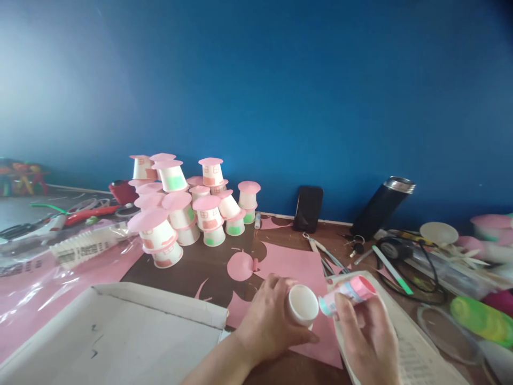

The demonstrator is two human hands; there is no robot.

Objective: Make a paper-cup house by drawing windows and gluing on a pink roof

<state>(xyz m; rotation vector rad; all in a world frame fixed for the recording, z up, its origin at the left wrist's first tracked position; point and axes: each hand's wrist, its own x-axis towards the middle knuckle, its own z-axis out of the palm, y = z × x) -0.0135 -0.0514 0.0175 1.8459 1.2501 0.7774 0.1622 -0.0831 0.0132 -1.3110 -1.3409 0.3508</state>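
My left hand (pixel 267 321) is wrapped round a small white paper cup (pixel 302 305), its flat bottom turned toward me. My right hand (pixel 366 331) grips a pink glue stick (pixel 348 293) and holds its tip against the cup's edge. Both hands hover over pink paper (pixel 296 264) on the brown table. A cut pink paper circle (pixel 239 266) lies just beyond my left hand.
A pile of white cups with pink round tops (pixel 188 206) stands at the back left. A black phone (pixel 308 208) and a dark flask (pixel 380 206) lean against the blue wall. Scissors (pixel 324 254), a green-tipped pen (pixel 393 270), a white box lid (pixel 120 331) and a white board (pixel 409 347) lie around.
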